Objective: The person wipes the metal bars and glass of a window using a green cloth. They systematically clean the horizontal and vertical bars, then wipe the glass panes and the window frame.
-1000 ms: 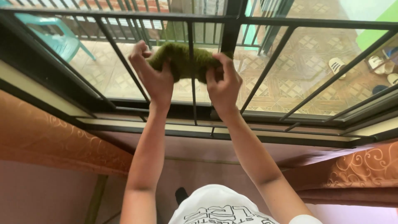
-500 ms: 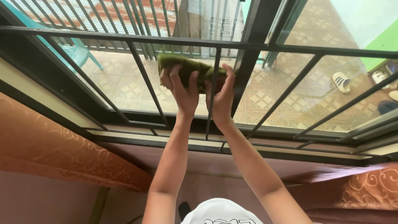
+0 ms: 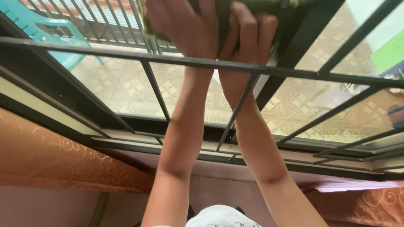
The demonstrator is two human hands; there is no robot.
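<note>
Fingers curled tight on both sides: left hand and right hand pressed together, gripping the green cloth against the window grille near its top edge. Cloth mostly hidden behind knuckles, cut off by the frame. Beyond the glass, turquoise chair, blurred.

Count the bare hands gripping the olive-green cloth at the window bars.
2. The left hand grips the olive-green cloth at top centre; the right hand is right beside it, touching. Much of the cloth is cut off by the frame's top edge.
</note>
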